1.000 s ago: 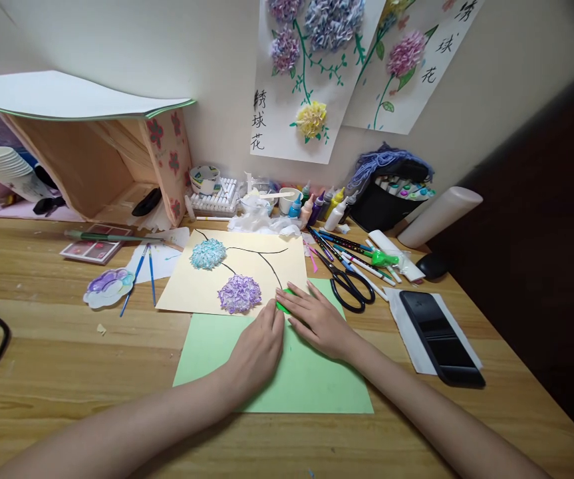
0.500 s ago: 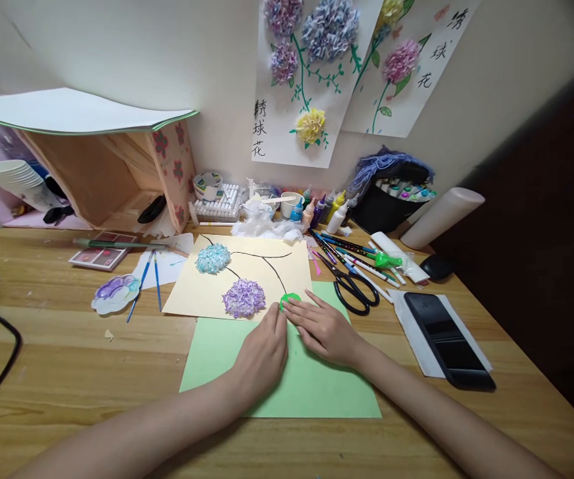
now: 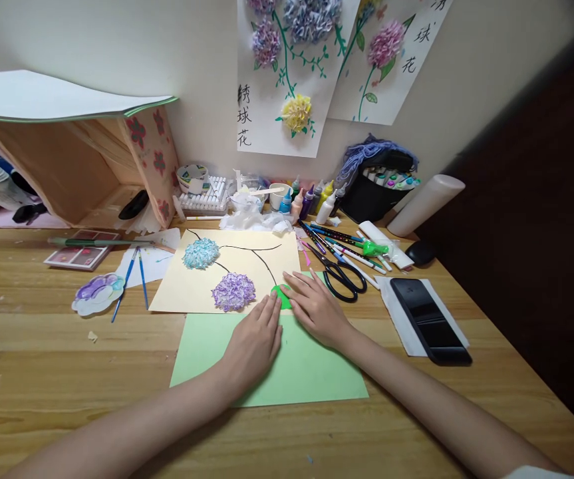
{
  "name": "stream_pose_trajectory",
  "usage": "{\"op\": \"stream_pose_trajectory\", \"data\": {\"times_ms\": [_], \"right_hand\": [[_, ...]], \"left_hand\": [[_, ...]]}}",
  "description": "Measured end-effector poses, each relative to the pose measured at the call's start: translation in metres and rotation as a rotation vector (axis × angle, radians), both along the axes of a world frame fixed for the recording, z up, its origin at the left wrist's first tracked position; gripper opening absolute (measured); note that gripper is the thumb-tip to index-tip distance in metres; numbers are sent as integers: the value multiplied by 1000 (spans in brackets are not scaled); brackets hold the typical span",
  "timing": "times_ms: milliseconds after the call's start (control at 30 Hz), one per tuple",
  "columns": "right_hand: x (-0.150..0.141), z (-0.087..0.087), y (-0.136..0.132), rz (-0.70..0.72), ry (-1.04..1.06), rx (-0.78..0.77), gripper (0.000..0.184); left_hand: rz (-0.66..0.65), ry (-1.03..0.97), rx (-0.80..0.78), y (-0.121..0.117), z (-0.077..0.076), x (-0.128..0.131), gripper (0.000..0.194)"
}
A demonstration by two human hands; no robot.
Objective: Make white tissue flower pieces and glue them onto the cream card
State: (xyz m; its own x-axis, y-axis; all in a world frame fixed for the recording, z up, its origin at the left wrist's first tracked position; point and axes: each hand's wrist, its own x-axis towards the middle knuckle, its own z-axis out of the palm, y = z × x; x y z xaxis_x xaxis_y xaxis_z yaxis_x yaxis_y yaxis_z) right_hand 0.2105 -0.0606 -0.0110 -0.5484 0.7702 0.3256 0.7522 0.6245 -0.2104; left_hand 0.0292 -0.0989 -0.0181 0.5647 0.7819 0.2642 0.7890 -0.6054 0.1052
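A flat bright green patch, clay by its look, (image 3: 283,297) lies at the lower right of a cream sheet (image 3: 174,286), at the end of a drawn black stem. My left hand (image 3: 254,332) rests flat with its fingertips at the patch's left edge. From the right, my right hand (image 3: 316,311) lies over the patch with its fingers stretched out, covering part of it. The cream sheet also bears a light blue textured flower (image 3: 201,253) and a purple one (image 3: 233,292). Beneath my hands is a light green sheet (image 3: 311,372).
Black scissors (image 3: 344,276) and several pens (image 3: 336,236) lie right of the sheet. A phone (image 3: 431,322) sits farther right. Paint bottles (image 3: 325,207) stand at the back. A paint palette (image 3: 97,294) and brushes (image 3: 143,279) are at left, near an open box (image 3: 151,159).
My left hand's fingers have straightened and lie flatter beside the green patch. My right hand's fingers have shifted slightly, showing more of the patch. The whole view has moved a little.
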Motion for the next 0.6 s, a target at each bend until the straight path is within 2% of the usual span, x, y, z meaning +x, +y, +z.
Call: {"op": "stream_pose_trajectory", "data": {"times_ms": [300,367,533,600], "right_hand": [[1,-3,5,44,-40,-108,42],[3,-3,6,45,-41,-96,42],[16,-1,2,191,-4,-2,38],[19,0,1,205,-1,11,36]], "left_hand": [[-6,1,8,-2,0,0,47],[-8,3,8,-1,0,-1,48],[-11,14,21,0,-1,-1,44],[-10,14,25,1,-2,0,44]]}}
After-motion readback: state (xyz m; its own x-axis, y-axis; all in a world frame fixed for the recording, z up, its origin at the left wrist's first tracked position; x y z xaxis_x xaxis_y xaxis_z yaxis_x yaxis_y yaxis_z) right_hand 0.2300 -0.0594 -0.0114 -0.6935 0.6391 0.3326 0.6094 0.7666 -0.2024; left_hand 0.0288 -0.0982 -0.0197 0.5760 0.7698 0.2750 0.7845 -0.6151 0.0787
